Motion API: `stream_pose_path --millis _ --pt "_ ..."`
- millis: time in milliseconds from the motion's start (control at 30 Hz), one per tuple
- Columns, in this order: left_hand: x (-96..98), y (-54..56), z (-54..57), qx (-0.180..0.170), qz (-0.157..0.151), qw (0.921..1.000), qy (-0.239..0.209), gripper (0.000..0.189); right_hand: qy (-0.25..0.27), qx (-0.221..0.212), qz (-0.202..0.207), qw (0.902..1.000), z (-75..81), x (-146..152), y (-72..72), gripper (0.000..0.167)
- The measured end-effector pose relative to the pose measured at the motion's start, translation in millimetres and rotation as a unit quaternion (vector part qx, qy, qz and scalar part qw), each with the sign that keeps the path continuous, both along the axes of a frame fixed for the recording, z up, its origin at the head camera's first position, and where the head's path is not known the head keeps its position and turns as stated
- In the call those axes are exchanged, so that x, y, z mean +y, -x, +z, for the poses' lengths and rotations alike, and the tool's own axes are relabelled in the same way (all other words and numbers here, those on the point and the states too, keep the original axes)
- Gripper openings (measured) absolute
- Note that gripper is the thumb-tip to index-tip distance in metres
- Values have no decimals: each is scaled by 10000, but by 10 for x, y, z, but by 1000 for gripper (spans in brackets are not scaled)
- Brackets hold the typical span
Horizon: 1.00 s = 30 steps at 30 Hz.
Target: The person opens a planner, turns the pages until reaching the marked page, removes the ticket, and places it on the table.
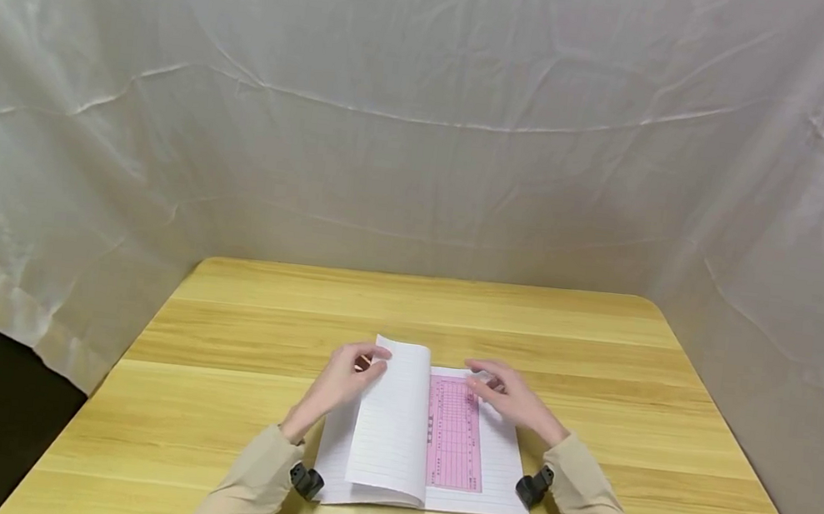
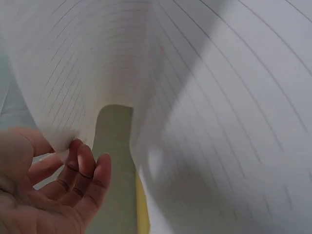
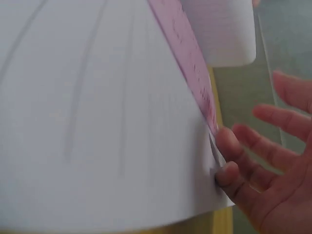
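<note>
An open lined notebook [image 1: 495,475] lies on the wooden table [image 1: 221,354] near its front edge. My left hand [image 1: 350,372] pinches the top edge of a raised sheaf of lined pages [image 1: 395,414], which curve up over the spine. In the left wrist view the page [image 2: 195,97] arches over my left hand [image 2: 58,156], its edge between thumb and fingers. A pink printed slip [image 1: 453,437] lies on the right page. My right hand [image 1: 507,393] rests there with fingers spread, near the top corner. The right wrist view shows those fingers [image 3: 229,146] touching the page [image 3: 97,122] beside the pink slip [image 3: 187,63].
A wrinkled white cloth [image 1: 426,124] hangs behind and along both sides of the table. Small black cameras [image 1: 305,480] sit on both wrists. Bare wood stretches behind the notebook and to either side.
</note>
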<state>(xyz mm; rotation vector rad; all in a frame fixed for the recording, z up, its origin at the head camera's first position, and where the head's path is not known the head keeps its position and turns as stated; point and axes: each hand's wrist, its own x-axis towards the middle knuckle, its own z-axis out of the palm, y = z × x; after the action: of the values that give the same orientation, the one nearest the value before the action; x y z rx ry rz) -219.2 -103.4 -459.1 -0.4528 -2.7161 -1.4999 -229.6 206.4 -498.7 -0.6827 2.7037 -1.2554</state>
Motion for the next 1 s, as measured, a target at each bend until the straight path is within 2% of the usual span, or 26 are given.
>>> stream_pose_path --millis 100,233,400,467,533,600,700,767,867,1000 --pt "-56 5 -36 -142 121 9997 163 17 -13 138 -62 9999 -18 37 10 46" --pt "-114 1 -85 -169 198 9983 520 17 -114 28 -82 9999 -24 57 19 54" --pt "-124 -50 -140 285 230 9913 1266 32 -359 -348 -147 9986 -4 48 19 65" --pt "-96 -83 -144 438 151 9876 1502 40 -420 -475 -141 9979 9 37 18 67" --pt "-52 -107 -137 455 -162 9841 1712 48 -497 -558 -106 9971 22 30 20 69" --pt "5 -125 -131 454 -696 9778 1923 53 -561 -645 -93 9963 31 23 25 71" --pt "87 -138 -139 303 -1613 9608 2235 64 -672 -733 -48 9950 44 17 39 74" --pt "124 -145 -157 175 -2049 9487 2403 70 -732 -772 -23 9943 48 12 53 75" --pt "140 -150 -190 -99 -2351 9361 2614 79 -792 -760 47 9939 59 10 71 75" --pt "110 -151 -224 -405 -2481 9288 2723 85 -767 -759 134 9941 79 29 80 75"
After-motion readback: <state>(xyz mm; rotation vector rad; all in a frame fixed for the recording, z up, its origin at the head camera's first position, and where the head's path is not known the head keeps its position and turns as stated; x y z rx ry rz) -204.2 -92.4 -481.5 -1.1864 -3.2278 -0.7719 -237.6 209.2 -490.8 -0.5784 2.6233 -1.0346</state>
